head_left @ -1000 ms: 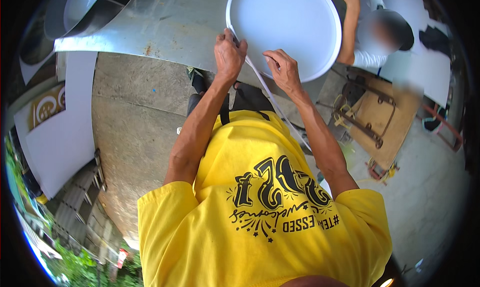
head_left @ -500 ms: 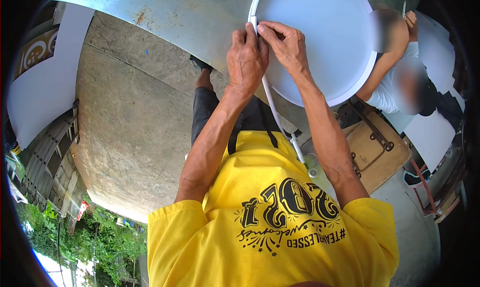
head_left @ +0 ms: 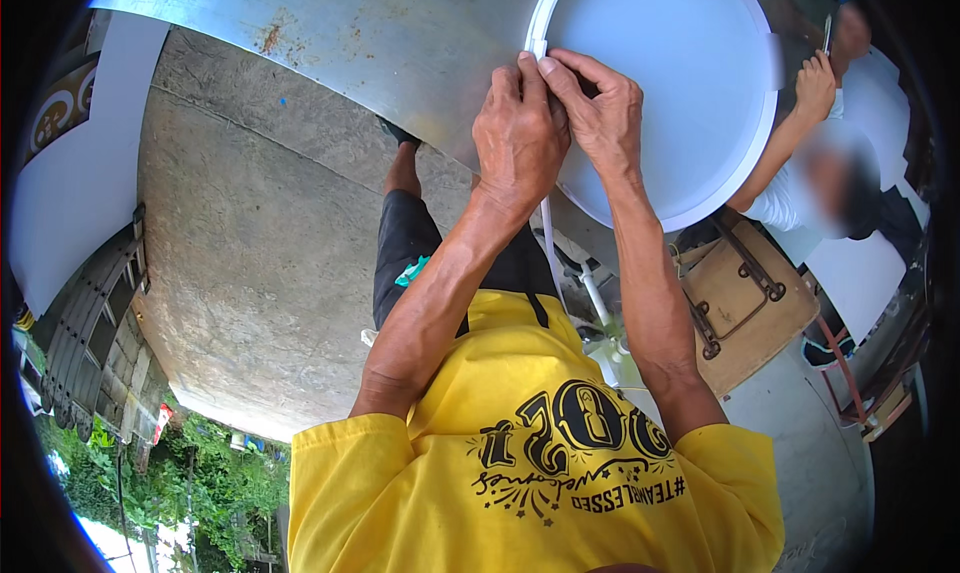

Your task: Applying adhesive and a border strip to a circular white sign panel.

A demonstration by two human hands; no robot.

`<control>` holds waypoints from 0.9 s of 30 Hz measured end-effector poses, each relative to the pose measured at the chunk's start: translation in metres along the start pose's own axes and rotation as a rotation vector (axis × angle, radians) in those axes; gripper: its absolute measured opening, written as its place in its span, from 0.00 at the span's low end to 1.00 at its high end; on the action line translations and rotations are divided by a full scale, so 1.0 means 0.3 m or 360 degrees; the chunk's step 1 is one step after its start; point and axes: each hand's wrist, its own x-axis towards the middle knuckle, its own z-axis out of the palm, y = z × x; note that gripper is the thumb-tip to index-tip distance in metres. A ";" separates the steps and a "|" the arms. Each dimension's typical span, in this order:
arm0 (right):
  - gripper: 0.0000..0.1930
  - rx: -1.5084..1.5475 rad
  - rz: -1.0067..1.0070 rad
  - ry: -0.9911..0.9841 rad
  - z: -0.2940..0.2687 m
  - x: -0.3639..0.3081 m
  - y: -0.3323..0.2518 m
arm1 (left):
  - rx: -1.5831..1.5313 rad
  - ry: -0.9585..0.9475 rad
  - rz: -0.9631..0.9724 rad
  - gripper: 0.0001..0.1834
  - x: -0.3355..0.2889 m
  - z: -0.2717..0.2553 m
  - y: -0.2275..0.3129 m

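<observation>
A large round pale panel with a raised white rim lies at the far edge of my reach. A narrow white strip runs up from beside my legs to the panel's left rim and passes beneath my hands. My left hand has its fingers closed on the strip at the rim. Right against it, my right hand pinches the same spot with thumb and index finger. The fingers hide part of the strip where it meets the rim.
A metal tabletop with rust spots supports the panel. At the right another person's hand holds a thin metal tool. A brown folding table stands below on the right; a ladder lies at the left.
The view has shifted, so the panel and both hands sit further right and slightly lower. My hands stay pinched at the rim. The other person's hand has moved down, showing the metal tool.
</observation>
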 end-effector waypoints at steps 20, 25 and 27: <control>0.16 0.0011 0.0128 -0.0063 -0.008 0.012 -0.027 | -0.0067 0.0108 -0.0024 0.25 0.000 0.007 0.000; 0.16 0.0040 0.0166 -0.0089 -0.014 0.022 -0.040 | -0.0017 0.0107 -0.0039 0.24 0.001 0.010 0.007; 0.17 0.0070 0.0186 -0.0084 -0.013 0.028 -0.046 | 0.0003 0.0117 -0.0044 0.24 0.000 0.009 0.007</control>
